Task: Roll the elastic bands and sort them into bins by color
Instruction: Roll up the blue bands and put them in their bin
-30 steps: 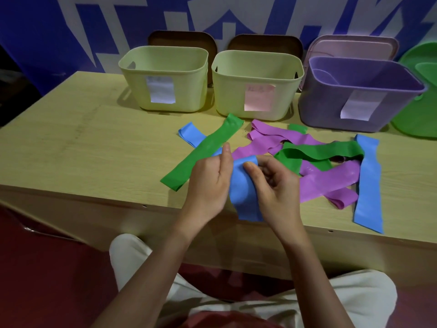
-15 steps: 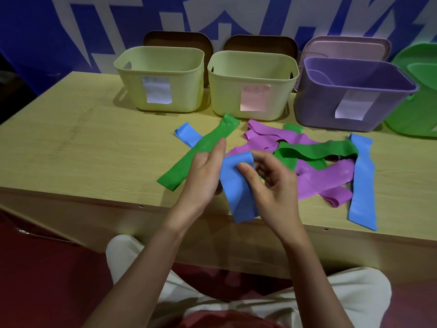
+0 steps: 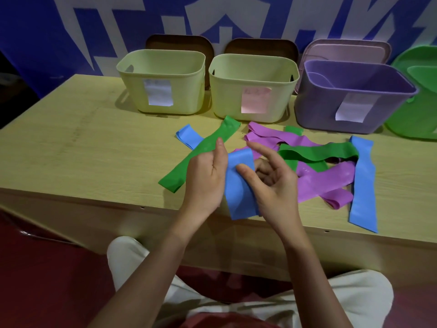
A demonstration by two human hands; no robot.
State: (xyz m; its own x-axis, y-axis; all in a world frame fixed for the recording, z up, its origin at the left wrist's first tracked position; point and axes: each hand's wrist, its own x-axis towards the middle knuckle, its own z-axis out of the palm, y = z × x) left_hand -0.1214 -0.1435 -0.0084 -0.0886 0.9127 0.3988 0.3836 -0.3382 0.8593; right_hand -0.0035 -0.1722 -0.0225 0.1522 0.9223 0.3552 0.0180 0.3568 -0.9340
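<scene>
Both hands hold one blue elastic band (image 3: 238, 185) upright over the table's front edge. My left hand (image 3: 205, 176) grips its left side, and my right hand (image 3: 272, 183) presses its thumb on the front with the fingers spread behind. Its lower end hangs loose. On the table lie a long green band (image 3: 203, 152), a short blue band (image 3: 188, 136), a pile of purple bands (image 3: 326, 181) crossed by another green band (image 3: 319, 153), and a long blue band (image 3: 363, 183). Three bins stand behind: a left yellow bin (image 3: 163, 65), a middle yellow bin (image 3: 253, 72) and a purple bin (image 3: 354, 91).
The wooden table (image 3: 82, 143) has bare surface at the left. Brown lids (image 3: 179, 42) and a pink lid (image 3: 343, 49) lean against the blue wall behind the bins. A green container (image 3: 418, 102) sits at the far right. My knees are below the table edge.
The blue band has been lifted and straightened between the hands. My right hand has opened its fingers behind the band, with the thumb now on its front.
</scene>
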